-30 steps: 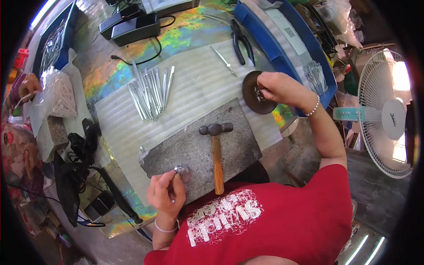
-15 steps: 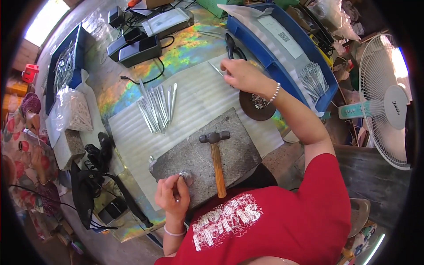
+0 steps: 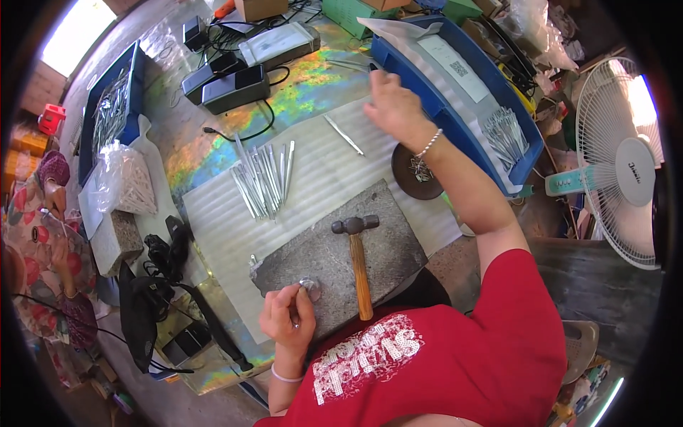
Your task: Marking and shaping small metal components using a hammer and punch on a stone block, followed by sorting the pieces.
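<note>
My left hand (image 3: 289, 313) is closed in a pinch on a small silver metal piece (image 3: 310, 285) at the near left of a grey stone block (image 3: 320, 256). A wooden-handled hammer (image 3: 361, 274) lies across that block, head away from me. My right hand (image 3: 398, 110) reaches over the near edge of a blue tray, thumb and fingers apart. Under its fingers only a dark tip of the pliers (image 3: 373, 67) shows; the rest is covered. One silver strip (image 3: 343, 135) lies alone on the white foam sheet (image 3: 213, 206), left of this hand. A bunch of silver strips (image 3: 263, 181) lies farther left.
A round brown dish (image 3: 409, 186) of small metal bits sits below my right forearm. The blue tray (image 3: 420, 89) holds more strips; another blue tray (image 3: 131, 117) stands far left. Black adapters (image 3: 238, 89) lie at the back, a fan (image 3: 629, 171) at right. Another person works at left.
My right hand has let go of the silver strip, leaving it on the foam sheet, and moved right over the pliers. My left hand keeps its pinch. The whole view has shifted slightly.
</note>
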{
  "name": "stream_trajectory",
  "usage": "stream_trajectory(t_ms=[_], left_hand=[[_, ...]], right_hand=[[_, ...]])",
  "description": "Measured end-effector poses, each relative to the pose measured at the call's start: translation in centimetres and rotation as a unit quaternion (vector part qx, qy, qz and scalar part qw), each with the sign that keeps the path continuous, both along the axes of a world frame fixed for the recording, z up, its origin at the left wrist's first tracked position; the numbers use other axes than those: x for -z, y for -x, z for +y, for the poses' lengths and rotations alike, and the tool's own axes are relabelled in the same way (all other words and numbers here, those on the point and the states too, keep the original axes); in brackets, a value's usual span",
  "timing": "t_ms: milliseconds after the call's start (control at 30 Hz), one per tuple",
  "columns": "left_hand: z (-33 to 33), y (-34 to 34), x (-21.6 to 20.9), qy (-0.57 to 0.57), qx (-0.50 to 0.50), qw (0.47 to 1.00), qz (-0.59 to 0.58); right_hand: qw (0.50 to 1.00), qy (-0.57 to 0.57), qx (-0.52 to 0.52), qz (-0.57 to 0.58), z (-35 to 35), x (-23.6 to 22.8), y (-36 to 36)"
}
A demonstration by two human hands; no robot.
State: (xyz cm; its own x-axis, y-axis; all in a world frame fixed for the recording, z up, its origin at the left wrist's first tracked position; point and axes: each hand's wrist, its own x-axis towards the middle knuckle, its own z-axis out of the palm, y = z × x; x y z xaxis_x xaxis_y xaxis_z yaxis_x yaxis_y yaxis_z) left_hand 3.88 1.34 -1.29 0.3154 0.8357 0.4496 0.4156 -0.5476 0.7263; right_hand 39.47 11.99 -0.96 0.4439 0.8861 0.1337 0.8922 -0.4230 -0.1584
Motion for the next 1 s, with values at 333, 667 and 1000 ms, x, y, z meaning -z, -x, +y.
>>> stream_trajectory(t_ms=[333, 667, 1000], left_hand=[[0.1, 0.0, -0.2, -0.001, 0.01, 1.0, -0.003], [0.1, -0.2, -0.1, 0.0, 0.008, 1.0, 0.014], [-0.1, -0.1, -0.1, 0.001, -0.021, 1.0, 0.007]], right_hand=[[0.998, 0.055, 0.009, 0.016, -0.1, 0.0, -1.3], [0.989, 0.045, -0.14, -0.007, 1.1, 1.1, -1.8], [0.985, 0.017, -0.166, -0.054, 7.7, 2.3, -6.1]])
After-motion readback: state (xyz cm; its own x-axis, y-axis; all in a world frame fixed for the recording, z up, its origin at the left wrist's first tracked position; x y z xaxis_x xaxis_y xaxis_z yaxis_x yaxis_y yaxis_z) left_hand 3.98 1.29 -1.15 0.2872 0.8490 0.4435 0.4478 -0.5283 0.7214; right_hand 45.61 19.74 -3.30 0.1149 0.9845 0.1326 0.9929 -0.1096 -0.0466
